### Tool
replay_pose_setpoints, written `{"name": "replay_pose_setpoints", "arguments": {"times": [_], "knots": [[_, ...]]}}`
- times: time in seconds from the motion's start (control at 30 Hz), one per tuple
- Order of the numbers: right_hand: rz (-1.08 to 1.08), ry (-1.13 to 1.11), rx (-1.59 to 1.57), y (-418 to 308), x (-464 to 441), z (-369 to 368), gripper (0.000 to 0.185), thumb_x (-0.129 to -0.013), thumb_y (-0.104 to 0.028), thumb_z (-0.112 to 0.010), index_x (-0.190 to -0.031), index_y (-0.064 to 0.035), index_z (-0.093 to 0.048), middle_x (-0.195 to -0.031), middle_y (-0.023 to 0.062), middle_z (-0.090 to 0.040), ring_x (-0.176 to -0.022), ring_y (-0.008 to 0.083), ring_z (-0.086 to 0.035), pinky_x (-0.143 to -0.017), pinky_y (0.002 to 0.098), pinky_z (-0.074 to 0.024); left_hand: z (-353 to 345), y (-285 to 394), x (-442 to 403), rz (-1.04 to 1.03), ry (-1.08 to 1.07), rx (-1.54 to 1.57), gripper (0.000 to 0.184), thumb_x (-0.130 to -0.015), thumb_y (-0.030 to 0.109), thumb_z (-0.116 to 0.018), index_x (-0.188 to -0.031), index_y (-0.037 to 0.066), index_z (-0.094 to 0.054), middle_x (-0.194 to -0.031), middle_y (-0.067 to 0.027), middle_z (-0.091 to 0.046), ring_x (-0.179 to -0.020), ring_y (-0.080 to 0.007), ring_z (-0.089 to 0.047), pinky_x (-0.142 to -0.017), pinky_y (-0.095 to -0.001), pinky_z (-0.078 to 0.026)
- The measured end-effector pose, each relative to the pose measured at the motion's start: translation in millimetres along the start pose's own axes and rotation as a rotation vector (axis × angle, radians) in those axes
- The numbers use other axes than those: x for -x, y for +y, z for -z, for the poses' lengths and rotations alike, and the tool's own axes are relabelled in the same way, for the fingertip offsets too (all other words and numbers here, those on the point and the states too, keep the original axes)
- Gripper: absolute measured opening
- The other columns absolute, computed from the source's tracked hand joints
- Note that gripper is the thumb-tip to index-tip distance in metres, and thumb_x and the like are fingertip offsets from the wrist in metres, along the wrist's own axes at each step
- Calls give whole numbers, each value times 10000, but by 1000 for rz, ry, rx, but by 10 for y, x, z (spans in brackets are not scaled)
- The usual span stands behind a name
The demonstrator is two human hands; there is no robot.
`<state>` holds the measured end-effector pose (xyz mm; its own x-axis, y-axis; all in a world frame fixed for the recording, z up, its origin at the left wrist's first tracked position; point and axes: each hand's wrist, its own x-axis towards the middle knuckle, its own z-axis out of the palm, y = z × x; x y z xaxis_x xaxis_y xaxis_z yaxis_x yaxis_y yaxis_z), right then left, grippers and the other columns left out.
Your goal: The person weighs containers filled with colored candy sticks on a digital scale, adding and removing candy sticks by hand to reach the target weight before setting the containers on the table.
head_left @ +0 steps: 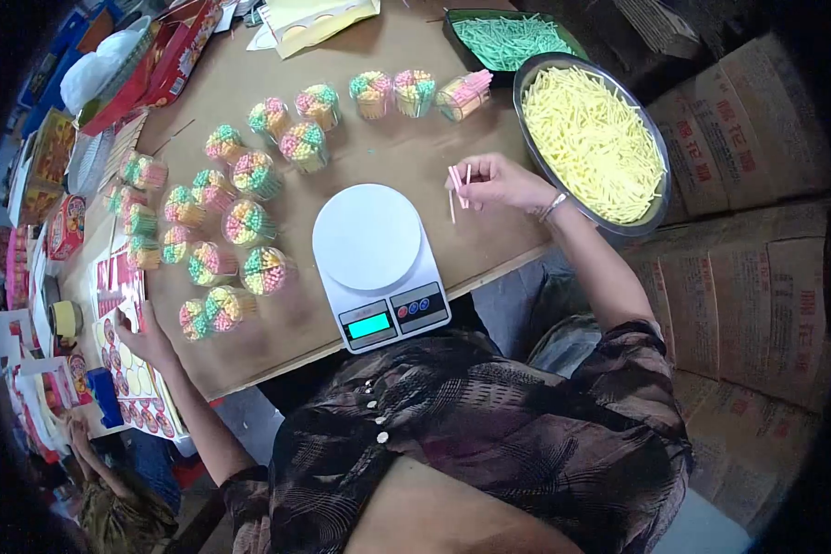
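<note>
My right hand [508, 185] is closed on a few thin pink sticks [459, 187], held above the brown tabletop to the right of a white kitchen scale [367, 237]. The scale's round plate carries nothing and its display glows green. My left hand [137, 337] is out at the left, fingers apart, over or against printed sheets with round stickers [141, 380]; I cannot tell whether it touches them. Between the hands stand several clear cups [248, 222] packed with pink, green and yellow sticks. One cup [463, 95] at the back leans over.
A metal bowl of yellow sticks [593, 143] stands at the right edge, with a dark tray of green sticks [512, 42] behind it. Cardboard cartons [739, 305] are stacked on the right. A red box [171, 60] lies back left. Another person's hands [85, 443] show lower left.
</note>
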<state>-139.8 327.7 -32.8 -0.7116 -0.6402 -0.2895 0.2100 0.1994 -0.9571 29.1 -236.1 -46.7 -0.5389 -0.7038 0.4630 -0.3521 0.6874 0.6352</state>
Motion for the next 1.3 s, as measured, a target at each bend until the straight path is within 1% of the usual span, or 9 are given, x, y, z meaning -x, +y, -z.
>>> {"name": "replay_pose_setpoints", "arguments": {"times": [0.17,0.3,0.4,0.57,0.7,0.8,0.83,1.13,1.3], "knots": [[-15,36,-31,144,-103,-3,42,-866,-62,-591,-887,-45,-622,-748,14,-613,-606,71,-533,-565,186,-441,45,-513,333,118,79,148,579,-834,199,-670,-1292,-65,-433,-1262,-242,-483,-1186,-334,-475,-1033,-383,-366],[-296,172,610,166,-170,-174,146,-883,-113,-579,-760,-42,-611,-649,36,-603,-528,113,-521,-541,227,-442,79,-297,711,142,116,0,547,-847,148,-638,-1300,-65,-418,-1267,-242,-473,-1190,-340,-467,-1051,-385,-343],[-218,158,803,-23,-191,-404,320,-896,-191,-554,-640,-6,-604,-618,107,-605,-499,229,-528,-553,340,-454,83,-269,790,126,119,-34,541,-841,144,-630,-1296,-62,-422,-1259,-233,-482,-1174,-335,-471,-1034,-383,-352],[-53,81,1168,4,-317,-492,205,-817,-121,-559,-716,40,-635,-671,200,-622,-593,352,-576,-610,411,-476,-12,-143,813,140,172,23,524,-833,129,-615,-1287,-56,-429,-1246,-220,-493,-1154,-329,-477,-1017,-379,-359],[75,-44,1234,-97,-362,-468,147,-765,-100,-598,-707,31,-631,-668,191,-620,-581,348,-552,-602,395,-475,4,-118,833,151,151,60,499,-832,106,-601,-1277,-45,-437,-1233,-217,-499,-1150,-331,-477,-1016,-380,-357],[-177,-66,1168,-443,-626,-279,159,-738,-80,-625,-604,-12,-573,-583,70,-575,-510,176,-464,-530,317,-426,-5,-286,832,149,143,57,520,-825,109,-616,-1290,-37,-434,-1249,-214,-490,-1160,-329,-471,-1020,-382,-352],[-20,-65,1107,-483,-770,-23,201,-761,-83,-625,-582,-32,-549,-550,21,-539,-489,126,-429,-503,294,-406,-10,-301,845,157,149,59,520,-825,109,-616,-1290,-37,-434,-1249,-214,-490,-1160,-329,-471,-1020,-382,-352],[8,387,1348,-1765,-2625,1544,216,-765,-135,-619,-587,-15,-610,-535,55,-584,-448,156,-538,-461,278,-449,-17,-270,799,196,116,-16,578,-812,115,-643,-1322,-30,-413,-1280,-215,-471,-1184,-325,-459,-1031,-396,-345],[185,848,1357,-2153,-3521,2372,205,-708,-177,-649,-778,10,-697,-650,180,-651,-574,336,-607,-630,387,-522,-31,-173,810,224,91,8,600,-808,123,-653,-1332,-30,-403,-1287,-218,-467,-1196,-326,-454,-1037,-397,-341]]}}
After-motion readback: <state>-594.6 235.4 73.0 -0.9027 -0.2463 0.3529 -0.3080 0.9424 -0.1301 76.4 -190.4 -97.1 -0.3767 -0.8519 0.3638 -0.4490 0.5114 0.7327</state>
